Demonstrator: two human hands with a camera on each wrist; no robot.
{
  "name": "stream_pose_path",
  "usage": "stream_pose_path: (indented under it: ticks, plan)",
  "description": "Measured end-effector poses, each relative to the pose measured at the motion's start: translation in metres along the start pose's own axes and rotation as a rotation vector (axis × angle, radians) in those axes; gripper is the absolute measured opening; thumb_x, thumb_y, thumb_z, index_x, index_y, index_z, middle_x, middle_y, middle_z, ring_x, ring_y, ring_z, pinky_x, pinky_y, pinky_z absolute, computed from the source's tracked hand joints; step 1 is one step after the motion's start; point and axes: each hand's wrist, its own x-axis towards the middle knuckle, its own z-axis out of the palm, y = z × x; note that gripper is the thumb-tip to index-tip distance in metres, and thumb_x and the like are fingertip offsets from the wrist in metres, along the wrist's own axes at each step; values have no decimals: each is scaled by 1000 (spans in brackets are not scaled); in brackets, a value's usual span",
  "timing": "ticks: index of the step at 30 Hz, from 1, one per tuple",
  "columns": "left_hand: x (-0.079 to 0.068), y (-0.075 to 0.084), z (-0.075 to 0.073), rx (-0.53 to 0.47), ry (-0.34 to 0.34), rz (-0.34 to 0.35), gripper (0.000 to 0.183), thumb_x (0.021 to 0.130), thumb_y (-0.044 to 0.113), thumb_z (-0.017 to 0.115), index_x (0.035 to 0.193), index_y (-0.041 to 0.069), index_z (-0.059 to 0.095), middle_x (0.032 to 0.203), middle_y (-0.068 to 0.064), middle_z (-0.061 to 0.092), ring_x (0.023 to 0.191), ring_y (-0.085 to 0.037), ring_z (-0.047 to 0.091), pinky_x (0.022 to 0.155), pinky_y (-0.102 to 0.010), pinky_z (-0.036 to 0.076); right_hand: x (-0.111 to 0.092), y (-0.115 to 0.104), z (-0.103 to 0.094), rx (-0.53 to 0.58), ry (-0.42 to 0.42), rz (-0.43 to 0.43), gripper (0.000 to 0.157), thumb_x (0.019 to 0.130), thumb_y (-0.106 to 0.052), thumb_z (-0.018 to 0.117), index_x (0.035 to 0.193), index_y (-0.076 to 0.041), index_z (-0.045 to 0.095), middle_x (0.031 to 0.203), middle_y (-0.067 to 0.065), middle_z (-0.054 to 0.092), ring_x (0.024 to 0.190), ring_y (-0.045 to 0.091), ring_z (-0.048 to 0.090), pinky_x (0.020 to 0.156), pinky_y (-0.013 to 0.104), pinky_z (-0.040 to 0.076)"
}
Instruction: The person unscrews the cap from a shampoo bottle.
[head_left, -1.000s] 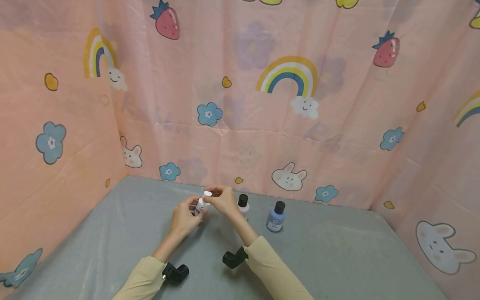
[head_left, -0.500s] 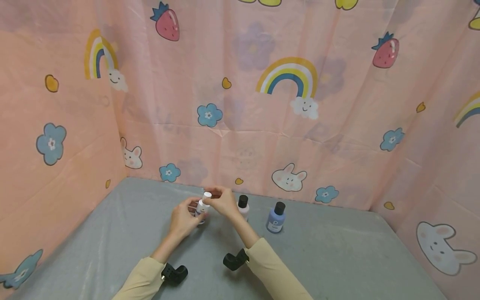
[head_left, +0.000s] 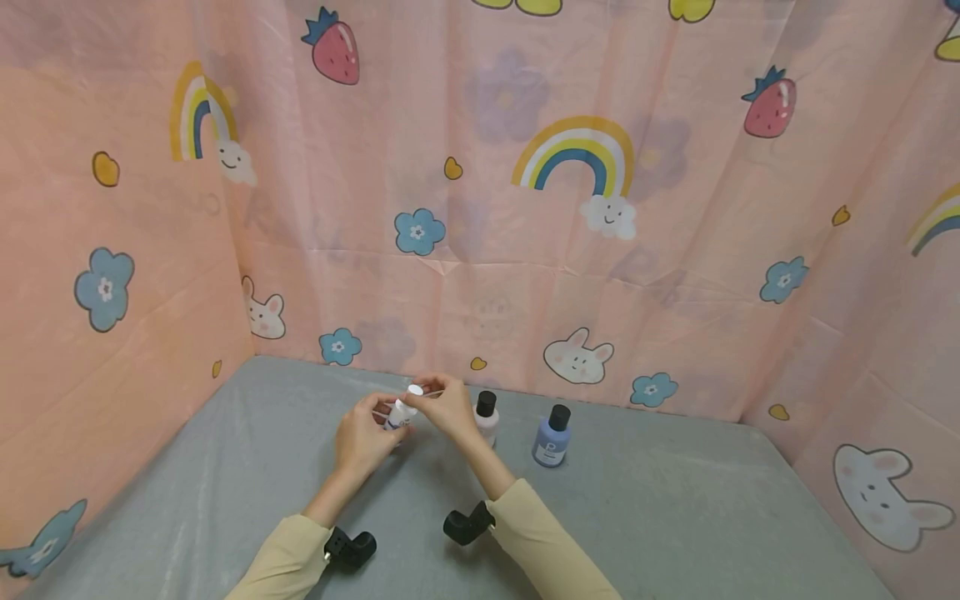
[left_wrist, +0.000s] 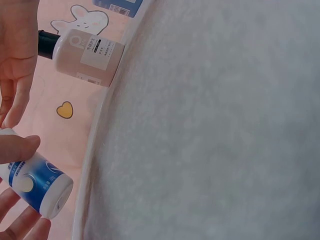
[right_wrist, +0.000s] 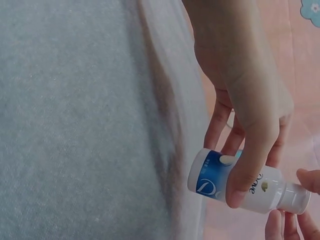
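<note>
Above the far left part of the table, a small white bottle with a blue lower label (head_left: 400, 418) is held tilted between both hands. "Dove" lettering shows on its side in the right wrist view. My left hand (head_left: 362, 443) grips the body, its thumb (left_wrist: 17, 149) lying across the front and its fingers behind. The white cap (right_wrist: 295, 198) is pinched by the fingertips of my right hand (head_left: 447, 408). Part of the neck is hidden by those fingers in the head view.
A pale pink bottle with a black cap (head_left: 487, 423) stands just right of my right hand. Farther right is a blue bottle, also black-capped (head_left: 552, 442). A printed pink curtain (head_left: 480, 283) rises behind the grey table (head_left: 675, 500). Black wrist cameras hang below both sleeves.
The white bottle leans more than half a second ago, when it was nearer upright. My left hand has shifted slightly left; both hands keep their hold. The standing bottles stay put.
</note>
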Motion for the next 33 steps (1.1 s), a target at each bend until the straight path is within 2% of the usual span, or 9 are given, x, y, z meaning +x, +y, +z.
stream_pose_path:
  ticks: [5,12,23,33]
  plan:
    - [-1,0,1,4,1,9,44,65,19,88,102,7,68,86,-9,69,75,-23,65,66,-39,51,0,2,1,18,5,-7,23,78,-15,77,96,-2,70,90,14,69,78,19,68,64,21,51]
    - [-2,-1,3,-36,-27,17,40,69,14,85,104,6,67,90,-11,69,77,-25,67,70,-42,54,-2,2,1,11,-10,-17,23,78,-12,76,99,-2,71,96,16,71,83,25,70,66,27,56]
    - [-4,-2,6,-97,-70,72,40,74,6,81,110,1,65,93,-15,68,81,-26,67,69,-40,56,-2,3,-1,-16,-42,-15,26,80,-10,72,105,-4,72,101,15,72,89,25,70,70,27,56]
    - [-3,-2,7,-112,-112,60,41,76,6,79,114,1,64,95,-15,69,81,-26,67,70,-39,56,-2,4,-1,-9,-55,-47,28,80,-4,68,108,-2,71,105,15,72,88,25,69,69,26,55]
